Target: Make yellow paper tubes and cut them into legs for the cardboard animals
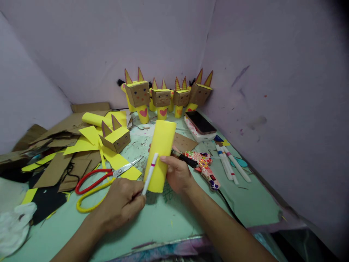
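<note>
Pinched in my left hand (124, 202) is the lower end of a white marker (149, 173) with a magenta band, slanting up across the yellow paper tube (163, 140). My right hand (178, 174) grips that tube from its right side, the thumb lying on its front and the other fingers mostly hidden behind it. The tube is tilted slightly and its surface is plain. To the left of it, scissors (120, 173) with one red and one yellow handle lie with the blades shut. A cardboard animal head (117, 142) with pointed ears sits farther left.
Several box-headed cardboard animals (137, 95) with yellow bodies stand at the back. A floral-patterned glue gun (205, 169), white markers (231, 165) and a phone on a box (200, 123) are at right. Cardboard scraps (51, 169) and yellow paper pile up at left.
</note>
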The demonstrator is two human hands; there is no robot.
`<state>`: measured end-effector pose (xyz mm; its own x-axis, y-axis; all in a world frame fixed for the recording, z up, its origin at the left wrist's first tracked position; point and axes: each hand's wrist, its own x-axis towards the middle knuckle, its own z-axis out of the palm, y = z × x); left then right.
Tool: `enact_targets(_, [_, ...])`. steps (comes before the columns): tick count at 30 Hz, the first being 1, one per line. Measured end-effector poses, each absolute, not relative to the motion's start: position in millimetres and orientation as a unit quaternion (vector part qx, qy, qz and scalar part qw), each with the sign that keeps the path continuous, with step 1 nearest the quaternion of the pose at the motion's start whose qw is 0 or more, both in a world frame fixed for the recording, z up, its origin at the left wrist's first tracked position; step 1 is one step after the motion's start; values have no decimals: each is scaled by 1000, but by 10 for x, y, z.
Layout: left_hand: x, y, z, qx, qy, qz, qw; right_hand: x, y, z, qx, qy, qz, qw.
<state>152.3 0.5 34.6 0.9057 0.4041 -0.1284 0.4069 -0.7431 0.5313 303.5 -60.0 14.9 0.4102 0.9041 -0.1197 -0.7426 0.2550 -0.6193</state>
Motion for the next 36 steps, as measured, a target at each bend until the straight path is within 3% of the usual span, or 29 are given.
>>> enact_targets(19, [1501, 26, 265, 938, 204, 28, 277, 3064, -600, 146, -339, -135, 528, 767])
enact_targets(36, [1550, 15, 323, 932, 240, -25, 270, 3059, -593, 77, -315, -161, 507, 786])
